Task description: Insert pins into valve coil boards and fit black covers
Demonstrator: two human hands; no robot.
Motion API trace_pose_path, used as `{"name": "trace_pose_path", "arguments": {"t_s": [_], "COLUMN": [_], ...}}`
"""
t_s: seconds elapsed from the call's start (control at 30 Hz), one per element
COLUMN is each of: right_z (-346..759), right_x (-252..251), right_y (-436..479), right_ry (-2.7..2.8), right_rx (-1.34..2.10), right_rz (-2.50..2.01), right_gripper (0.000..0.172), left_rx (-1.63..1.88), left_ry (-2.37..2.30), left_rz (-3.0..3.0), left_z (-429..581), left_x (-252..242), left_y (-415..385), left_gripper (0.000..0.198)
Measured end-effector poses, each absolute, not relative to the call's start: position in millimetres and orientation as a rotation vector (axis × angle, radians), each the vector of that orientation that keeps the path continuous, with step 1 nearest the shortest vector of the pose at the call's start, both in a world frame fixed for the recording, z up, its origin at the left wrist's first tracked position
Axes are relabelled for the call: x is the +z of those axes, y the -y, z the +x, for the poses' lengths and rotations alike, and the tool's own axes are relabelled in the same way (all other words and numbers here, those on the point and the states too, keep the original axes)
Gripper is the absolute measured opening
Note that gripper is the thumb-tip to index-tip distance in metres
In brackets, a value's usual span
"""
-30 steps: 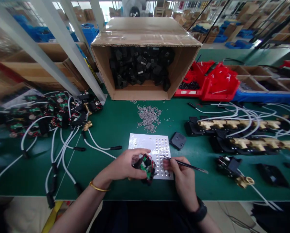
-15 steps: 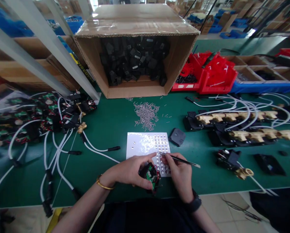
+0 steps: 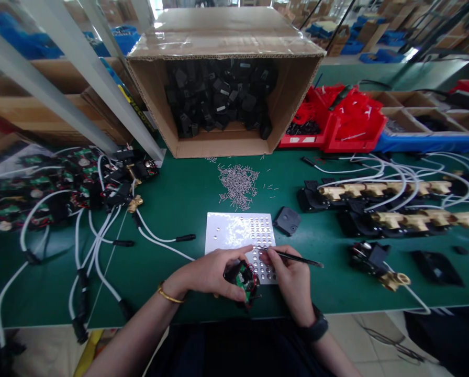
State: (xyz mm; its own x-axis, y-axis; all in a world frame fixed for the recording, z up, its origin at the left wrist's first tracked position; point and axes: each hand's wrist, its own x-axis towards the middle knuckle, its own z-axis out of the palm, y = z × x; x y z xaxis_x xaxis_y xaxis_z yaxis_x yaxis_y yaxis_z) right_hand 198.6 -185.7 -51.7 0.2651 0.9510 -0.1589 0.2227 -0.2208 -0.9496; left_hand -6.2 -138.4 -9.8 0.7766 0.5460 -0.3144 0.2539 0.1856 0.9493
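Note:
Gripped in my left hand (image 3: pixel 214 273) is a black housing (image 3: pixel 245 283) with a green circuit board and red wires inside. My right hand (image 3: pixel 293 275) pinches a thin dark tool (image 3: pixel 297 257), perhaps tweezers, whose tip reaches over a white sheet (image 3: pixel 229 230). Rows of small round silvery pieces (image 3: pixel 261 229) sit on the sheet's right part. My left index fingertip lies close to the tool's tip. A black square cover (image 3: pixel 287 220) rests just right of the sheet. Behind it is a pile of small metal pins (image 3: pixel 238 186).
An open cardboard box (image 3: pixel 222 147) of black parts stands at the back. Red bins (image 3: pixel 352 125) are to its right. Brass fittings (image 3: pixel 403 219) with white cables lie on the right; wired assemblies (image 3: pixel 81 188) and cables crowd the left of the green table (image 3: pixel 179 188).
The camera view has shifted slightly, moving the left side of the scene a little to the right. Both hands keep nearly the same pose and hold the same things.

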Motion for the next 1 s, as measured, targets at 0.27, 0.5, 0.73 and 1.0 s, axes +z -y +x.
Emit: {"name": "trace_pose_path", "arguments": {"t_s": [0.27,0.5,0.73,1.0], "right_z": [198.1,203.2,193.2,176.2], "right_x": [-53.1,-47.7,-7.4,-9.8], "right_y": [188.1,183.8,161.1,163.4], "right_ry": [0.912,0.569,0.510,0.607], "right_rx": [1.183,1.338,1.603,1.510], "right_rz": [-1.514,-1.295,-0.999,-1.083], "right_gripper": [0.025,0.031,0.021,0.023], "left_rx": [0.669,1.121,1.179,1.110], "left_ry": [-0.904,-1.114,-1.162,-1.203], "left_rz": [1.347,1.252,1.258,1.312], "left_z": [-9.6,-1.5,14.4,14.6], "left_x": [-18.6,-19.5,-43.3,-44.4], "left_y": [161.0,161.5,160.1,166.9], "left_gripper": [0.075,0.078,0.079,0.079]}}
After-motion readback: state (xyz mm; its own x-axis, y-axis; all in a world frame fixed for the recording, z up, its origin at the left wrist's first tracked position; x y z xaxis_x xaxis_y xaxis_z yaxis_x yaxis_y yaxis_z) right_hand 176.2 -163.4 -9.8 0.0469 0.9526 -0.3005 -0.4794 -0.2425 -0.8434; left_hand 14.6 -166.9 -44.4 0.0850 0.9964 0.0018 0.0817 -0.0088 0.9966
